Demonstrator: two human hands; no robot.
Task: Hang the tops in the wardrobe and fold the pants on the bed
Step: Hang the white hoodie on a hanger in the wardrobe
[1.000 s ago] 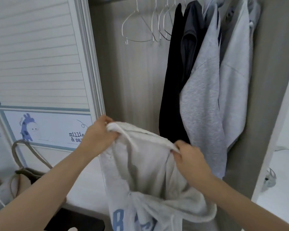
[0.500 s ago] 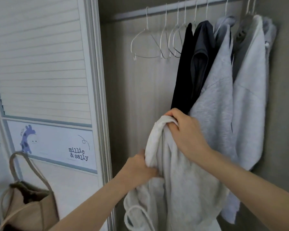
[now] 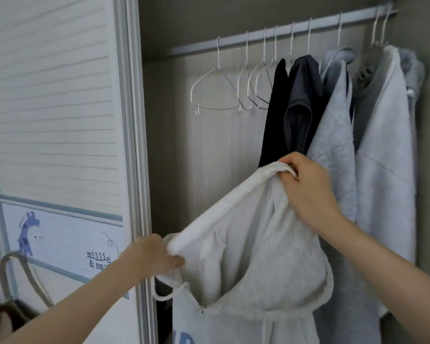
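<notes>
Fingers of both hands gripping white hoodie (image 3: 253, 249) hem, wardrobe (image 3: 209, 150) holding hung tops (image 3: 338, 135)

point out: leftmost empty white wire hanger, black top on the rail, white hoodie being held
leftmost empty white wire hanger (image 3: 210, 78), head view, left shoulder wire
black hanging top (image 3: 273, 115), head view, upper body
white fleece hoodie (image 3: 278, 256), head view, hood lining

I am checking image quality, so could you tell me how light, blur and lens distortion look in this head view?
Head view: soft, even light without glare; wide-angle bending curves the door frame and rail; hoodie and both hands slightly soft.
</notes>
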